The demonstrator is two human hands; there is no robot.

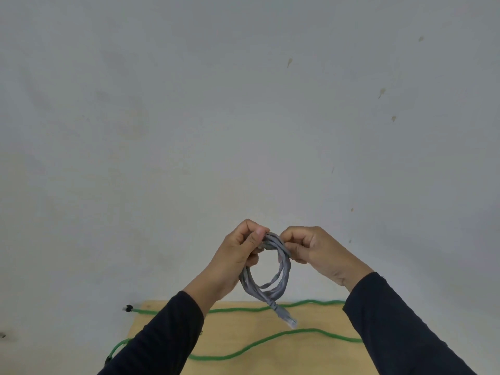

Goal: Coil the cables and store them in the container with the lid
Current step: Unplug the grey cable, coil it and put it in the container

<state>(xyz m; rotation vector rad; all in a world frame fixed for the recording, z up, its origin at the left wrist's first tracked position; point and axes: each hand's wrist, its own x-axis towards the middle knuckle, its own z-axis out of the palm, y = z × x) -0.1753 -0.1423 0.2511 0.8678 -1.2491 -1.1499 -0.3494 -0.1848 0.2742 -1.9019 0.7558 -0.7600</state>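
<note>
Above the table (311, 355): grey cable (273, 277) coil.
Hands: left hand (238, 255) and right hand (311, 253) clamp its 12 o'clock.
Green cable (270, 339): overhangs 9 o'clock edge.
Writing: none legible.

Soft, even, rather dim light fills the room; no source, glare or hard shadow shows. The wall (243, 104) reads flat grey, faintly darker toward the corners. Wide-angle bowing bends the table (319, 355) edge. Detail is soft throughout, with slight compression blur.
</note>
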